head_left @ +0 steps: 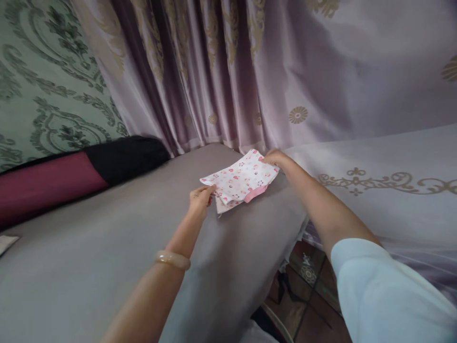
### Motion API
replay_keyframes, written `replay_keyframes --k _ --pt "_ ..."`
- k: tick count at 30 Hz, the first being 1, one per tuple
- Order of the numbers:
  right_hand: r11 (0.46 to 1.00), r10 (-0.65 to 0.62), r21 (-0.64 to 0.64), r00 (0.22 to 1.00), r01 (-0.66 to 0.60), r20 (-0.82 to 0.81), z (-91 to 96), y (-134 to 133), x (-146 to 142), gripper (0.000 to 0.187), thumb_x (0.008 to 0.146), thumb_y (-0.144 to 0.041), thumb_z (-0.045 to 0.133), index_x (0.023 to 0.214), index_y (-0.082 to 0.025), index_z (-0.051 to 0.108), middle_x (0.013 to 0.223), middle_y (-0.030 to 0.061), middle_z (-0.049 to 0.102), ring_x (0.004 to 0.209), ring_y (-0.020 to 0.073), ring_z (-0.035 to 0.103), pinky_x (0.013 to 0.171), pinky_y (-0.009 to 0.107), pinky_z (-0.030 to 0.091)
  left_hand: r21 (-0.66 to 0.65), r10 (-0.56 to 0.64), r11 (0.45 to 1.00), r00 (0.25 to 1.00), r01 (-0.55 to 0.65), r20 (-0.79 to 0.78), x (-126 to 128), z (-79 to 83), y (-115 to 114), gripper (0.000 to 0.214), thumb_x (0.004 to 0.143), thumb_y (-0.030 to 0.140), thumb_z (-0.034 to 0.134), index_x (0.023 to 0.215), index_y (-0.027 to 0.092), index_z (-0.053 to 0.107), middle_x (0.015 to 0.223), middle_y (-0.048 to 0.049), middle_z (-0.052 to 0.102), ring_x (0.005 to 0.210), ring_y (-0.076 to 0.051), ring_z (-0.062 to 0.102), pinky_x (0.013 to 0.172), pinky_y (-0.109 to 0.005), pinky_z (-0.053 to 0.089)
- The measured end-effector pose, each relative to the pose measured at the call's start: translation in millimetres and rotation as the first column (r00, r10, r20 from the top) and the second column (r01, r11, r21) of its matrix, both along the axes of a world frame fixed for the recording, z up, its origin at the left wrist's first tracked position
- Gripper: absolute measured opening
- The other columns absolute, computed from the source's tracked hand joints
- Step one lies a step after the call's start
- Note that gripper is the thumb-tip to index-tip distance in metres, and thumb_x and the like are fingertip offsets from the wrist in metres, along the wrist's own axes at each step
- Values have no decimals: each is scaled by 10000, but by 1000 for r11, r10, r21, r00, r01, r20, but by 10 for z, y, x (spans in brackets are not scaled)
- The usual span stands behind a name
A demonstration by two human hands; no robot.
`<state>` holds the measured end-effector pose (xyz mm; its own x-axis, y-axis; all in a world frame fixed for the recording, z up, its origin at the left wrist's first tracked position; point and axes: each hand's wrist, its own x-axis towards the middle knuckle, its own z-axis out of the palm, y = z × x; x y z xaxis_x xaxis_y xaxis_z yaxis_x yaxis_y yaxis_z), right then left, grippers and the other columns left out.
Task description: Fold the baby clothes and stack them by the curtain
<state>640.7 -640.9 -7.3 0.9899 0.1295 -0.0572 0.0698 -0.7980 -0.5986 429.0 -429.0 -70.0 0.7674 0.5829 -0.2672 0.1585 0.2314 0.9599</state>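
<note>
Cloth (241, 177) between left hand (201, 197) and right hand (274, 158).

Printed cloth (241, 175) — white ground, small pink and dark motifs, solid pink section along near edge. Condition: layered, lower layer protruding at near-left corner. Position — over grey bed (89, 247).

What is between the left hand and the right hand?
The head view shows a white cloth with pink print, held by the left hand and right hand.
</note>
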Motion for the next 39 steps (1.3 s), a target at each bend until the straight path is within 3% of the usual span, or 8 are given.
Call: replay_keyframes --k 5,12,19,24,28,35,39 --pt "947 3 -321 997 23 80 33 -220 173 239 878 -292 635 956 -74 693 915 156 707 906 243 657 779 332 487 -107 -45 993 999 47 21 277 -170 -346 243 584 285 804 665 114 651 565 9 562 402 -46 413 410 -204 243" --pt "901 17 -427 975 81 222 -128 -349 240 271 954 -271 485 1130 -159 658 1188 172 655 1098 293 614 851 364 470 -186 -71 981 997 62 -41 518 -324 -593 224 650 273 793 735 121 652 621 -6 612 390 -47 450 381 -192 259" --pt "873 92 -482 942 80 322 -469 -347 261 292 963 -190 415 1102 -122 663 1127 196 670 1084 289 612 896 357 416 -95 -153 985 982 142 -114 551 -427 -612 102 815 194 643 741 130 616 610 17 567 418 -45 485 393 -183 316" --pt "865 138 -495 914 77 382 -661 -302 193 343 905 -89 398 1159 -95 628 1168 205 644 1124 296 563 946 375 365 -4 -277 960 948 280 -154 393 -405 -463 102 824 152 618 725 133 633 656 -6 623 435 -64 514 402 -199 345" --pt "861 164 -503 889 83 428 -761 -285 127 408 859 -58 391 1219 -79 582 1205 219 612 1167 320 505 977 416 323 121 -387 903 904 411 -182 174 -400 -264 61 822 171 610 777 142 639 676 -9 636 481 -81 540 422 -200 376" --pt "857 254 -512 815 60 520 -951 -237 28 522 868 -119 403 1387 -79 446 1345 210 530 1237 321 417 1044 442 235 167 -378 900 912 402 -161 -316 -450 72 218 751 328 656 857 139 639 717 -21 641 521 -92 547 442 -204 419" --pt "860 245 -510 850 32 467 -1100 -191 7 484 940 -274 363 1378 -92 460 1413 194 478 1282 313 382 1067 443 226 163 -372 903 913 398 -168 -655 -473 241 393 658 467 704 872 143 646 725 -26 639 535 -102 544 446 -214 427"
